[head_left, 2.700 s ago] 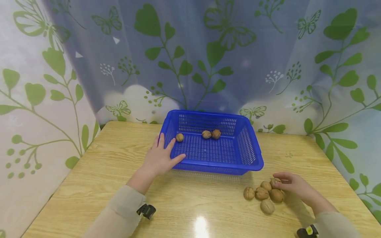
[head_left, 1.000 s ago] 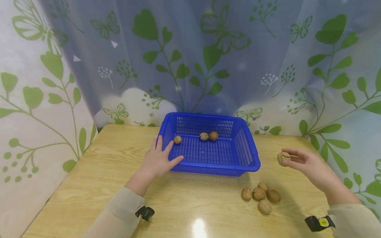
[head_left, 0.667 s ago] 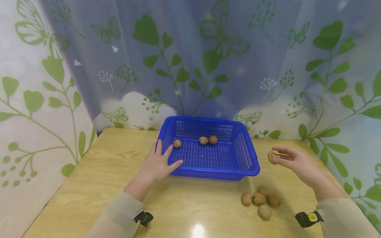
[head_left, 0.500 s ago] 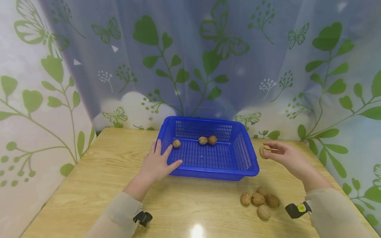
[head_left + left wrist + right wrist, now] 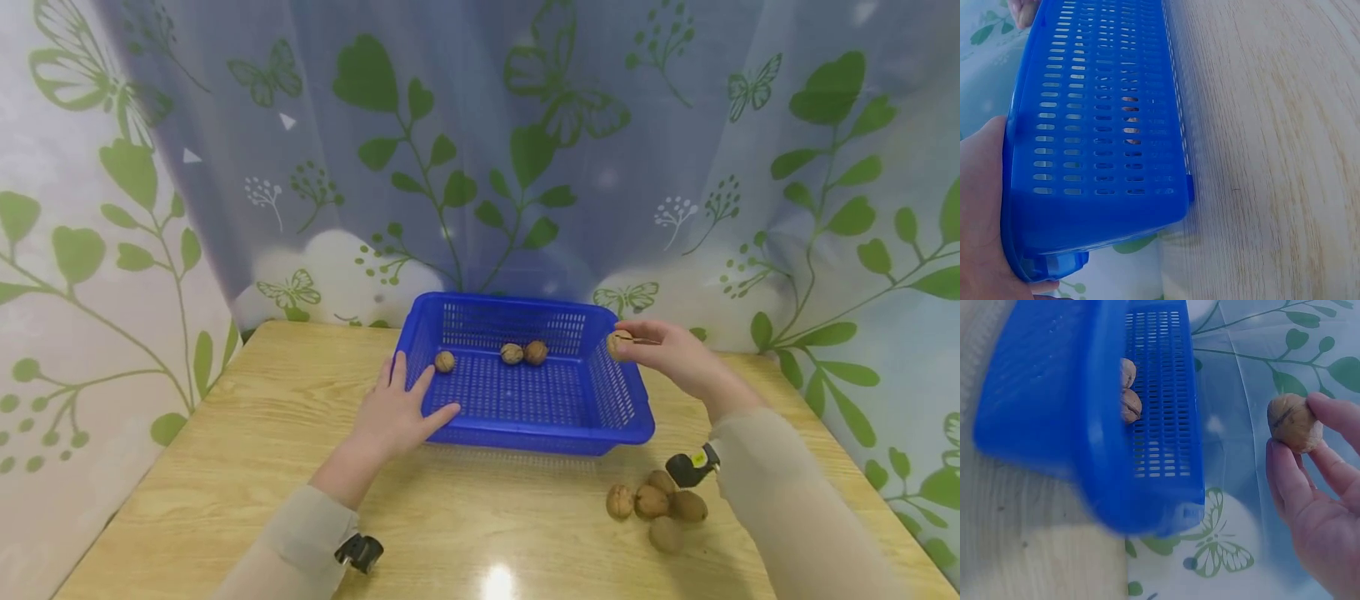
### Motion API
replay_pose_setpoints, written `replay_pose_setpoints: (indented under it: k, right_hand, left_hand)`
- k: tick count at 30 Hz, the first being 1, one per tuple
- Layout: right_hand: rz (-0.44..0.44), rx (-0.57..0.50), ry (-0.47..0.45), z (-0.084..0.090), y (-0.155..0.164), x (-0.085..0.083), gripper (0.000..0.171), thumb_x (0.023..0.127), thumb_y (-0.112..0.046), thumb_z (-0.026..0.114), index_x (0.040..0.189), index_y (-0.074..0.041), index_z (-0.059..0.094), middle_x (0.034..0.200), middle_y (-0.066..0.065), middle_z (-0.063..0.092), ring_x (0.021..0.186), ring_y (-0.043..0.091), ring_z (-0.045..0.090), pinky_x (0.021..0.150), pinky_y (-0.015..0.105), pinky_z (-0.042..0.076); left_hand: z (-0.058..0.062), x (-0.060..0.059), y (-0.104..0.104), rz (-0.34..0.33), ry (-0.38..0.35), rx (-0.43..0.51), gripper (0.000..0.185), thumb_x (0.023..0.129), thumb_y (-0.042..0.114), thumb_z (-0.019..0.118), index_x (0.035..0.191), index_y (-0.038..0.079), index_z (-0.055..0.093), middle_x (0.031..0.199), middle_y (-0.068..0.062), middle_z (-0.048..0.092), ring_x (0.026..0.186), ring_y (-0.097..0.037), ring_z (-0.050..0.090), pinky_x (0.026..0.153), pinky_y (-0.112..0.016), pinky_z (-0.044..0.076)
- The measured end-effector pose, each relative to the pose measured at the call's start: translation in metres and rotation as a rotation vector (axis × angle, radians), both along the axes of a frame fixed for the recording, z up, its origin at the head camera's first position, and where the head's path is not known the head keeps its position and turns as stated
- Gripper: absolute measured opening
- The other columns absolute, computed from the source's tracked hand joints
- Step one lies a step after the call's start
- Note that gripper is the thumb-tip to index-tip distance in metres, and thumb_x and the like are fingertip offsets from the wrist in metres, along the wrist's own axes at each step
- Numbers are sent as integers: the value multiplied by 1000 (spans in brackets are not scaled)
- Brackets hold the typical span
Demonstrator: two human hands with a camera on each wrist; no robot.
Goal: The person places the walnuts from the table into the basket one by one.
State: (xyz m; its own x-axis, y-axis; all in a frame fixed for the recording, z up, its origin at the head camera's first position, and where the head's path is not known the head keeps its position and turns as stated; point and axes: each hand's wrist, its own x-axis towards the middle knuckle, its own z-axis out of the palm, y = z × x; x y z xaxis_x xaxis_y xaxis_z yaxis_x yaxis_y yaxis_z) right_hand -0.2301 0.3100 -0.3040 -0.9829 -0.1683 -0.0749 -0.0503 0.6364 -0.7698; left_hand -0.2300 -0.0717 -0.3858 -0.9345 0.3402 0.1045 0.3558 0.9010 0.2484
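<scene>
My right hand [image 5: 675, 354] pinches a walnut [image 5: 618, 344] between thumb and fingertips, over the right rim of the blue plastic basket [image 5: 525, 435]. The same walnut [image 5: 1294, 423] shows a dark seam in the right wrist view, held at the fingertips. My left hand [image 5: 393, 414] rests with spread fingers on the basket's left front corner; in the left wrist view the palm lies along the rim. Inside the basket, one walnut [image 5: 445, 362] sits at the left, and two more, a pale walnut [image 5: 512, 354] and a browner walnut [image 5: 536, 352], lie together near the back.
Several loose walnuts [image 5: 652, 501] are clustered on the wooden table [image 5: 465, 508], in front of the basket's right corner and below my right forearm. A patterned curtain [image 5: 480, 167] hangs right behind the table's back edge. Each wrist wears a small black device [image 5: 692, 467].
My right hand has lifted a walnut from the cluster, swung it out to the right, then carried it left to the basket's right rim. The left hand stays on the basket.
</scene>
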Motion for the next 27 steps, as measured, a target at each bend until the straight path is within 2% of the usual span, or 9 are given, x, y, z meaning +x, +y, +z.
replay_pose_setpoints:
  k: [6,11,16,27]
  right_hand:
    - [34,-37,-5,3,-13,-26,67,88,-37,63,141,-5,38,145,21,32,133,38,28,104,56,26]
    - [40,-203,-44,-1,-17,-41,60,94,-19,58,142,4,31,142,24,34,131,35,32,107,48,24]
    - [22,-290,-44,-10,-23,-55,54,94,-9,55,140,9,31,141,26,34,129,36,35,107,44,27]
    - [-21,-366,-49,-35,-33,-87,51,95,-3,50,137,16,29,137,32,35,128,38,34,107,44,27]
  left_hand:
    - [-1,1,-2,7,-15,-5,82,88,69,35,146,11,32,149,-31,7,137,-44,3,102,-59,27]
    - [-3,0,-1,3,1,-4,84,87,71,33,146,12,32,150,-30,7,138,-43,4,102,-58,27]
    - [-2,0,-2,5,9,-11,83,86,71,34,146,13,33,149,-30,8,138,-44,4,102,-58,28]
    - [-2,-1,-1,14,2,-12,84,86,72,33,147,15,33,150,-28,8,138,-42,3,101,-58,29]
